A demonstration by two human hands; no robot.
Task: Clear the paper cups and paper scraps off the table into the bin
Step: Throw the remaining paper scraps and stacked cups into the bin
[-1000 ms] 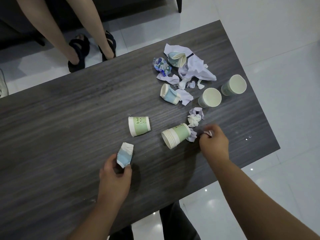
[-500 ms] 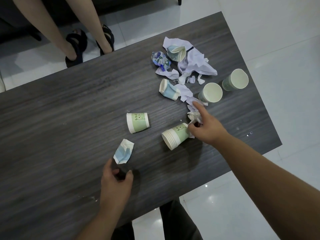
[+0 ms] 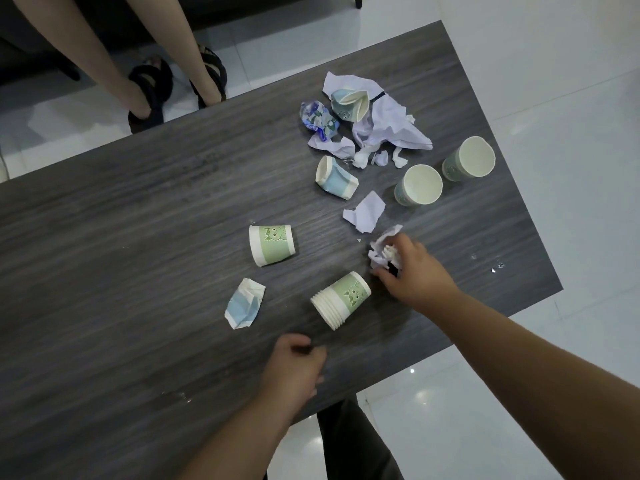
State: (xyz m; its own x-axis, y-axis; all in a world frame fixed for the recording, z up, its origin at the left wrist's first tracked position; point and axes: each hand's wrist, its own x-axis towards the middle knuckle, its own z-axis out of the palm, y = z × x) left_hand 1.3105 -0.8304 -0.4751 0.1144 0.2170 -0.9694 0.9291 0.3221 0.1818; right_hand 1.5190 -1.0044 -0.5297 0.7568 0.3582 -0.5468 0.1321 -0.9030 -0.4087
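My right hand (image 3: 414, 271) grips a bunch of crumpled white paper scraps (image 3: 382, 249) near the table's right side. My left hand (image 3: 294, 367) hovers with curled fingers and holds nothing, below a stack of green cups (image 3: 341, 299) lying on its side. A crushed blue cup (image 3: 244, 303) lies left of the stack. A single green cup (image 3: 272, 244) lies further up. Two upright cups (image 3: 419, 185) (image 3: 469, 159) stand at the right. Another crushed blue cup (image 3: 336, 178), a flat scrap (image 3: 365, 213) and a heap of crumpled paper (image 3: 377, 123) lie beyond. No bin is in view.
The dark wood-grain table (image 3: 121, 254) ends close on the right and front, with white tiled floor (image 3: 571, 98) beyond. Another person's legs and black sandals (image 3: 149, 95) are at the far side. Small crumbs (image 3: 495, 268) lie near the right edge.
My left hand has let go of the crushed blue cup and drawn back to the right. My right hand reached up to the scraps and now has them gathered in its fingers.
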